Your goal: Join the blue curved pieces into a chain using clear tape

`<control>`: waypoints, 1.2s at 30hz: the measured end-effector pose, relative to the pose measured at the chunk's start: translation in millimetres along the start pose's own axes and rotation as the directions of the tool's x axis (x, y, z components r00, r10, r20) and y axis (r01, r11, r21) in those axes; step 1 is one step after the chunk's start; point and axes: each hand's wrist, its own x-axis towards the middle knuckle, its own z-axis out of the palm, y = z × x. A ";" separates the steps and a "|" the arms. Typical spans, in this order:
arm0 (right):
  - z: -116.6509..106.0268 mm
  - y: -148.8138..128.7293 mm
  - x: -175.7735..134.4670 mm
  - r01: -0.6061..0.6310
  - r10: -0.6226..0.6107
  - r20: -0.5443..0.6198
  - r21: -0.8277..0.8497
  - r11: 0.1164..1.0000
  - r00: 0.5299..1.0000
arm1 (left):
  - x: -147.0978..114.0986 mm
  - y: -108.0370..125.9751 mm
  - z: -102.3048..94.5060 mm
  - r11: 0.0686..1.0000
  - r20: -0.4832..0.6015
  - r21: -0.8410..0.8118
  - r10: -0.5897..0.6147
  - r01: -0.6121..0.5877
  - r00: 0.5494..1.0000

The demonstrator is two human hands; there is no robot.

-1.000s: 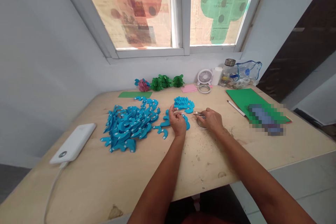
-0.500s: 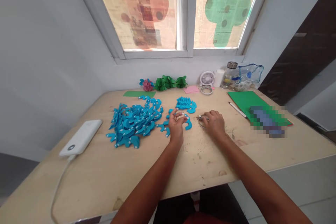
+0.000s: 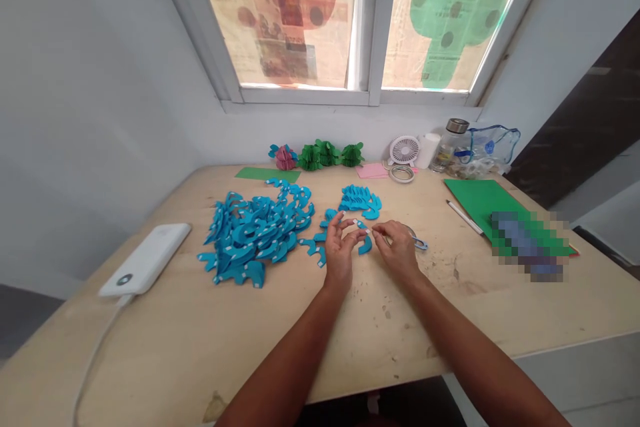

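Note:
My left hand (image 3: 341, 252) is raised over the table, thumb and fingers curled in a loose pinch on a small white piece of tape (image 3: 368, 231). Another white bit shows on one of its fingertips. My right hand (image 3: 398, 247) reaches in from the right, thumb and forefinger pressed together close to that tape; whatever lies between them is too small to name. Scissors with light-blue handles (image 3: 419, 242) lie just beyond the right hand, partly hidden by it. Blue curved paper pieces (image 3: 366, 245) with white spots lie under and around the left hand.
A large heap of blue paper pieces (image 3: 255, 230) lies at left, and a smaller stack (image 3: 361, 200) behind the hands. A white power bank (image 3: 147, 259) with a cable is far left. Green sheets (image 3: 480, 200), a pen (image 3: 464, 217), a small fan (image 3: 404, 149) and a bottle (image 3: 449, 145) stand or lie right.
My right hand has let go of the scissors, which now lie on the table, and has moved left to the left hand's fingertips. The view has shifted slightly.

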 end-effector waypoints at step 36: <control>8.5 -12.7 -10.3 -0.059 0.140 0.238 -0.319 0.946 0.961 | -2.8 -7.3 -6.5 0.852 0.017 0.468 0.259 -0.236 0.966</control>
